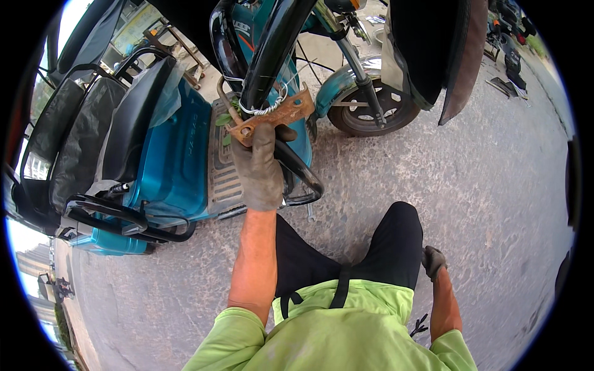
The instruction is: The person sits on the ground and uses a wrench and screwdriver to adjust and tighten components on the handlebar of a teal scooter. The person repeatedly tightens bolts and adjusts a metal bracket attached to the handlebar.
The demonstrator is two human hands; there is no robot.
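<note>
Rust-brown bracket (286, 113), left hand (257, 170) curled, gripping its edge

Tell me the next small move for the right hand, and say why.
Probably bring the right hand up to the twisted wire at the black bar. The left hand alone grips the rusty bracket, right beside that wire, while the right hand is down by the right knee, away from the bracket; whether it holds anything is unclear.
</note>
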